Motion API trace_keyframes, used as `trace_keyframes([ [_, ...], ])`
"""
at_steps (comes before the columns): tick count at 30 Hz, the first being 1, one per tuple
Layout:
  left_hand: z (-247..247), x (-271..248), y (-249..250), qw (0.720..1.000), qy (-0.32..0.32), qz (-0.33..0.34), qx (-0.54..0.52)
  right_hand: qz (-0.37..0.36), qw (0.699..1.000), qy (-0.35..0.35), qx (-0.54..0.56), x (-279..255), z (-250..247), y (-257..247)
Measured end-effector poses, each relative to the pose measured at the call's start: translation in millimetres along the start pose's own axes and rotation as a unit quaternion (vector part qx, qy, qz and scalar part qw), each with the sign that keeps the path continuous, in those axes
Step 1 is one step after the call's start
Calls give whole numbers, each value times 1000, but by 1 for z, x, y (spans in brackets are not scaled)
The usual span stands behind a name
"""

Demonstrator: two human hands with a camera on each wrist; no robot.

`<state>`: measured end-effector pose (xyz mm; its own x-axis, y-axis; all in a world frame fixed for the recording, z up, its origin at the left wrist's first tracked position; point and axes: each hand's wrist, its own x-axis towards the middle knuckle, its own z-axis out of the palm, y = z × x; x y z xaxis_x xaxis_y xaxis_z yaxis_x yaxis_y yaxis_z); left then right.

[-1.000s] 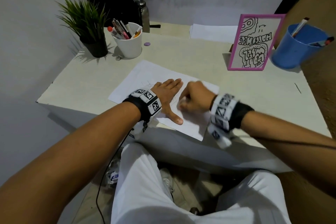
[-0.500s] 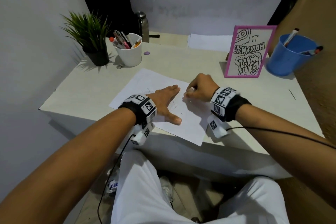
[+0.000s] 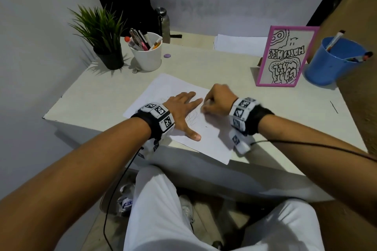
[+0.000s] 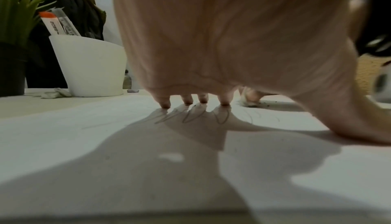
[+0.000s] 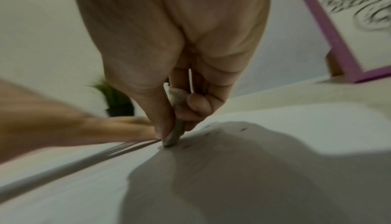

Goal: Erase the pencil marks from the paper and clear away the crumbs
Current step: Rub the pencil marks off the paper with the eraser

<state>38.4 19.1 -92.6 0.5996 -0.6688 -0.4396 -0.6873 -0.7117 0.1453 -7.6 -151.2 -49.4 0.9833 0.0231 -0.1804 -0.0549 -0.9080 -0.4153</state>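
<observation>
A white sheet of paper (image 3: pixel 212 140) lies on the pale desk (image 3: pixel 244 79) near its front edge, with grey pencil scribbles (image 3: pixel 192 117) between my hands. My left hand (image 3: pixel 183 108) lies flat on the sheet, fingers straight and spread, thumb out toward me. My right hand (image 3: pixel 216 100) pinches a worn eraser (image 5: pixel 176 132) between thumb and fingers, its tip pressed on the paper just right of the left fingertips. Dark crumbs (image 5: pixel 243 129) dot the paper (image 5: pixel 275 127) beside the eraser. Pencil loops (image 4: pixel 221 119) show under the left fingertips (image 4: pixel 203 100).
A white cup of pens (image 3: pixel 146 53) and a potted plant (image 3: pixel 106 34) stand at the back left. A pink-framed drawing (image 3: pixel 285 57) and a blue cup (image 3: pixel 334 59) stand at the back right. A second sheet (image 3: pixel 240 44) and a metal bottle (image 3: pixel 164 24) are at the rear.
My right hand with the eraser went away from me up the sheet, then came back a little toward the left fingertips. The left hand stays flat on the paper.
</observation>
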Motion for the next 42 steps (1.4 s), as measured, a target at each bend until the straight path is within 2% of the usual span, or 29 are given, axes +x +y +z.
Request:
trace_keyframes([
  [2, 2, 0, -2, 1000, -1, -3, 0, 26, 999, 39, 9, 7, 1, 3],
  [6, 6, 4, -4, 1000, 8, 4, 5, -77, 995, -59, -8, -31, 24, -16],
  [7, 7, 4, -5, 1000, 5, 3, 7, -64, 997, -50, -10, -25, 17, -11],
  [9, 7, 5, -4, 1000, 3, -1, 14, -7, 1000, 17, 6, -2, 2, 7],
  [11, 7, 4, -3, 1000, 6, -3, 12, -4, 999, 36, 7, 2, 6, 7],
  [14, 6, 3, -2, 1000, 15, -2, 11, -97, 992, -75, -5, -28, 22, -20],
  [15, 6, 3, -2, 1000, 19, -2, 9, -96, 992, -81, -5, -27, 18, -19],
  [18, 5, 2, 0, 1000, 21, 1, 12, -3, 1000, 22, -2, 9, 0, 0],
  [19, 5, 1, 1, 1000, 16, -2, 12, 9, 999, 37, -6, 13, 2, 1],
  [20, 4, 0, 2, 1000, 11, -6, 16, 4, 1000, 30, -6, 9, 10, -7],
  [22, 4, 1, 1, 999, 16, -6, 32, -61, 997, -36, -3, -17, 30, -27],
  [24, 5, 2, 0, 999, 22, 0, 33, -64, 995, -71, 15, -22, 24, -26],
  [27, 6, 2, 0, 999, 8, -3, 30, 28, 999, 20, 0, 13, -4, -1],
  [28, 5, 1, 1, 1000, 6, -5, 29, 36, 999, 38, 0, 17, -2, 0],
  [29, 5, 1, 1, 1000, 6, -6, 29, 18, 999, 35, 2, 13, 5, -6],
  [31, 6, 2, 1, 999, 15, -3, 33, -57, 998, -35, 6, -14, 27, -26],
  [32, 7, 3, 0, 999, 18, 0, 34, -73, 995, -67, 16, -23, 28, -28],
  [33, 7, 2, -1, 999, 16, 0, 30, -58, 995, -76, 21, -21, 22, -26],
  [35, 8, 3, -1, 1000, 8, -3, 28, 5, 1000, -11, 24, 3, 3, -8],
  [37, 7, 2, -1, 1000, 6, -9, 23, 22, 999, 32, 12, 13, 3, -3],
  [38, 8, 2, -1, 1000, 8, -10, 21, 6, 1000, 23, 14, 8, 11, -11],
  [40, 10, 5, -2, 1000, 15, -4, 21, -62, 997, -42, 19, -17, 31, -29],
  [42, 9, 3, -2, 1000, 18, -3, 19, -61, 996, -66, 27, -18, 23, -27],
])
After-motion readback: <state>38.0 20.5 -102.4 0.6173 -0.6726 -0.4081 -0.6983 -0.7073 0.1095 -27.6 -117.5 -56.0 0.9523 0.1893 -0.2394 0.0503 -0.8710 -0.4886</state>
